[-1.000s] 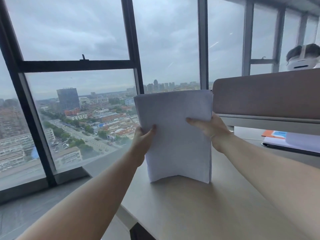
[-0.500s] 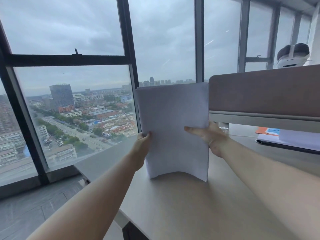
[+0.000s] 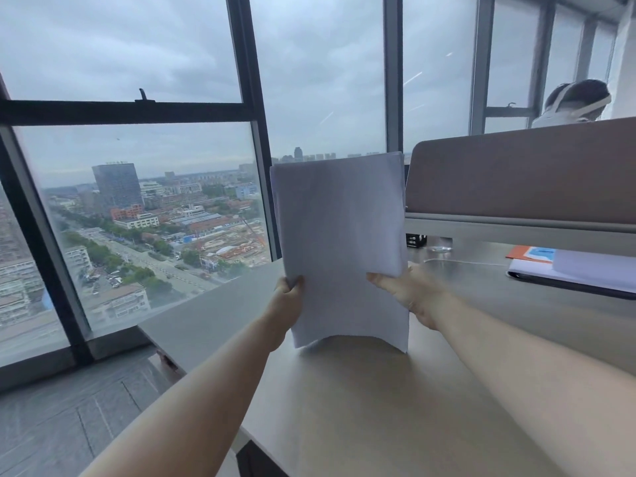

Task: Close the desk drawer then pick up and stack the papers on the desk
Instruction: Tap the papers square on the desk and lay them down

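White papers (image 3: 339, 242) stand upright on the desk (image 3: 378, 407), bottom edge on the surface, between the window (image 3: 137, 201) on the left and the partition (image 3: 523, 177) on the right. The bottom edge arches up in the middle, so only the two lower corners appear to touch the desk.

Step in hand, as judged: squaring the sheets into one stack. To do it well, keep the grip light enough for loose sheets to settle, tap the bottom edge flat on the desk, and flatten the arch so all sheets seat evenly. Too tight a pinch likely holds the bow in place.

Left hand (image 3: 287, 304) is closed on the lower left edge, thumb on the near face. Right hand (image 3: 413, 294) holds the lower right edge, thumb laid across the near face; its fingers are hidden behind the sheets.

No drawer is in view.
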`<state>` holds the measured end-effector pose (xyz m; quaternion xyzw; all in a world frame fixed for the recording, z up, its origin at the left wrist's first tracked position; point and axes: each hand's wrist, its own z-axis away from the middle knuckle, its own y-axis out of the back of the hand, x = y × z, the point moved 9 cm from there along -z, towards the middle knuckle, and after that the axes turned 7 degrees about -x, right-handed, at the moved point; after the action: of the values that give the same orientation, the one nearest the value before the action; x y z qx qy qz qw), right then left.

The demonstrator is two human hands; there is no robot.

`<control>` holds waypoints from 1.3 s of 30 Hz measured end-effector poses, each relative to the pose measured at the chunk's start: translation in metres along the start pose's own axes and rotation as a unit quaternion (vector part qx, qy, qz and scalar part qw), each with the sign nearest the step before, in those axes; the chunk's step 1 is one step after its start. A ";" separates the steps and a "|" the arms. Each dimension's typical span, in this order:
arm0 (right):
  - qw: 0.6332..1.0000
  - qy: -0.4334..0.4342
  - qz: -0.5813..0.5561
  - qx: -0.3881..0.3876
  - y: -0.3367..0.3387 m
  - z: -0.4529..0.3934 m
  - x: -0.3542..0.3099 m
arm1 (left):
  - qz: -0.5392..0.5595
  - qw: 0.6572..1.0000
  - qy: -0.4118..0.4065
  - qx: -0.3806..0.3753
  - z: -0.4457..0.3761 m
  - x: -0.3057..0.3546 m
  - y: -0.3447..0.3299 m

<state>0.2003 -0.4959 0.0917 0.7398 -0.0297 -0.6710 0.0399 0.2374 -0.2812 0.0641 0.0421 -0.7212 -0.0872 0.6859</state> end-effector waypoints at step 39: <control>0.958 -0.228 0.117 0.126 0.054 -0.079 0.101 | -0.231 0.967 -0.008 0.106 -0.086 -0.041 -0.024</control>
<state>0.2894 -0.5577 0.0046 0.5575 -0.2090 -0.8032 0.0168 0.3240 -0.3031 0.0236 0.2792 -0.7028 -0.1665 0.6327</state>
